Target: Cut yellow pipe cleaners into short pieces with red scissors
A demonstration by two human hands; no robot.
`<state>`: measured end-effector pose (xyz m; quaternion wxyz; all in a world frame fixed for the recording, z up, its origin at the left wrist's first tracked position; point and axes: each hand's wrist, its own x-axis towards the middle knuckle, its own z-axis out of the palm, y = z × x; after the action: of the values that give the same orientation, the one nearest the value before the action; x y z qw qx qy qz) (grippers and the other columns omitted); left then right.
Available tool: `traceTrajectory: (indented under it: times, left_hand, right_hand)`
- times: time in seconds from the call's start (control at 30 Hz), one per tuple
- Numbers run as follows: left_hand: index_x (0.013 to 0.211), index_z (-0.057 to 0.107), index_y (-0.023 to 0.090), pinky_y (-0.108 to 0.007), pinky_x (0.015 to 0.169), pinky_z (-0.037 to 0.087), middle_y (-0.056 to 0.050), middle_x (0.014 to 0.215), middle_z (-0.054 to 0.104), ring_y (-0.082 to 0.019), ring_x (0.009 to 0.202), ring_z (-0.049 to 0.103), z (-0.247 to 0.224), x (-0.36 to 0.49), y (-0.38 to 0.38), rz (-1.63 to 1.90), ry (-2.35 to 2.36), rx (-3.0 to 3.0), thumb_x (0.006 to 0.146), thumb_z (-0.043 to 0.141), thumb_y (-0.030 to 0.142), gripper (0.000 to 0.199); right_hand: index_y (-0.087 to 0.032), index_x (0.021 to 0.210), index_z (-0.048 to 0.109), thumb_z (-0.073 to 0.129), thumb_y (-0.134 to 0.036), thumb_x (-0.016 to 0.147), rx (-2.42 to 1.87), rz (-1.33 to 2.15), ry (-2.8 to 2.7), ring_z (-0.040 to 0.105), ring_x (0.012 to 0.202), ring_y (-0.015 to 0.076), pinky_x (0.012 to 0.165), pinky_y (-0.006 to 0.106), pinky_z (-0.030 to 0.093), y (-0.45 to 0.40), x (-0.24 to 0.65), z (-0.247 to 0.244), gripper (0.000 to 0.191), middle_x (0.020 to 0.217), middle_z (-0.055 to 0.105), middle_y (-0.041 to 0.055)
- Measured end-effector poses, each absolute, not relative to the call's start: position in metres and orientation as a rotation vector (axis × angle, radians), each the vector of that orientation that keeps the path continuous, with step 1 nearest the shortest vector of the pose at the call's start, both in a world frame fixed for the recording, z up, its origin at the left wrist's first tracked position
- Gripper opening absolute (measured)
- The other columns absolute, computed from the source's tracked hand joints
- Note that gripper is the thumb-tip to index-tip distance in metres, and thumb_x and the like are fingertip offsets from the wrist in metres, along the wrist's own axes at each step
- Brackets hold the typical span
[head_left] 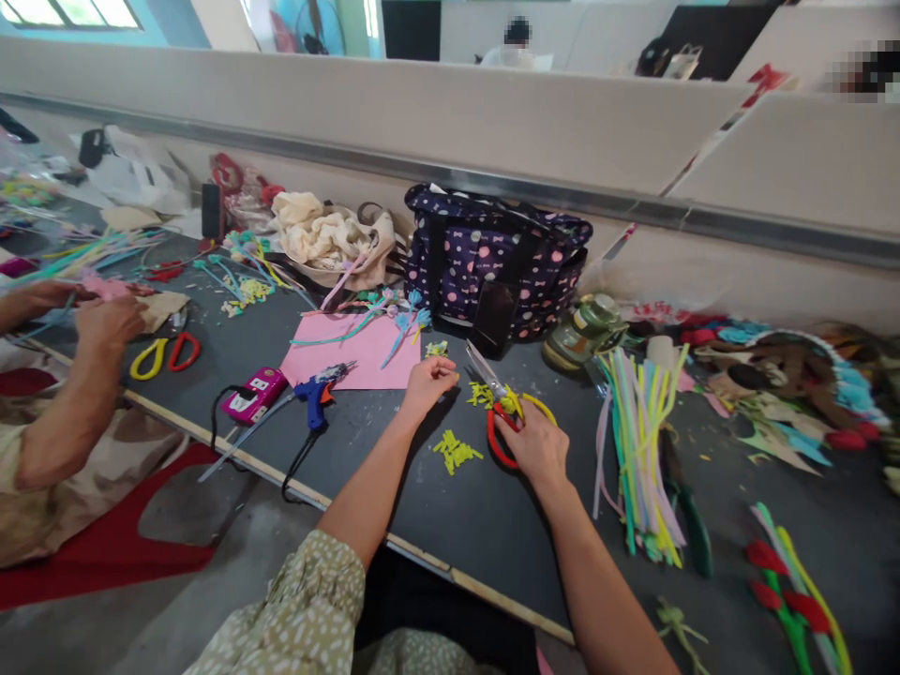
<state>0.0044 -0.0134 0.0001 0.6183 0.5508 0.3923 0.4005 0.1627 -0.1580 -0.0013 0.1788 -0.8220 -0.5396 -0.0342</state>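
My right hand grips a pair of scissors with one red and one yellow handle loop, its blades pointing up and to the left. To the left of the blades, my left hand is closed in a pinch; what its fingertips hold, if anything, is too small to make out. Short yellow-green cut pieces lie in a heap on the dark table between my hands. More such pieces lie under the scissors, and a small pale green cluster sits just beyond my left hand.
Left of me are a blue glue gun, a pink power box and a pink sheet. A dotted bag, phone and jar stand behind. Right lies a fuzzy-stem bundle. A co-worker's hands work at far left.
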Motion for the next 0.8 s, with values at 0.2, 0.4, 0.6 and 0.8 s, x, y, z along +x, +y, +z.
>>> traceTrajectory:
  times: [0.2, 0.4, 0.6, 0.8]
  left_hand:
    - [0.083, 0.064, 0.015, -0.023, 0.053, 0.041, -0.002, 0.069, 0.063, -0.012, 0.058, 0.055, -0.002, 0.012, -0.024, 0.72, 0.861, 1.513, 0.067, 0.066, 0.027, 0.021]
    - [0.089, 0.067, 0.02, -0.026, 0.069, 0.044, -0.003, 0.084, 0.066, -0.014, 0.073, 0.057, 0.007, 0.001, -0.021, 0.996, 1.04, 1.952, 0.082, 0.052, 0.027, 0.018]
    - [0.119, 0.06, 0.026, -0.029, 0.077, 0.043, -0.005, 0.087, 0.063, -0.017, 0.084, 0.056, 0.011, -0.004, -0.02, 0.891, 1.074, 2.376, 0.085, 0.046, 0.016, 0.038]
    - [0.128, 0.053, 0.028, -0.03, 0.079, 0.044, -0.006, 0.095, 0.064, -0.02, 0.089, 0.057, 0.009, -0.012, -0.009, 0.775, 1.294, 2.359, 0.084, 0.044, 0.013, 0.047]
  right_hand:
    - [-0.022, 0.091, 0.057, 0.052, -0.053, 0.08, -2.286, -0.119, -1.512, 0.059, 0.068, 0.0152, 0.053, 0.025, 0.03, -0.157, 0.163, 0.002, 0.034, 0.075, 0.065, 0.001]
    - [-0.021, 0.09, 0.057, 0.05, -0.055, 0.081, -2.272, -0.161, -1.594, 0.059, 0.07, 0.0163, 0.055, 0.026, 0.032, -0.157, 0.16, -0.001, 0.035, 0.08, 0.066, 0.0034]
    - [-0.021, 0.095, 0.058, 0.048, -0.054, 0.083, -2.221, -0.203, -1.638, 0.061, 0.078, 0.0179, 0.063, 0.026, 0.037, -0.158, 0.159, -0.002, 0.037, 0.085, 0.067, 0.005]
    - [-0.02, 0.1, 0.059, 0.05, -0.052, 0.082, -2.199, -0.202, -1.663, 0.062, 0.082, 0.018, 0.066, 0.026, 0.039, -0.158, 0.158, -0.002, 0.038, 0.091, 0.068, 0.0051]
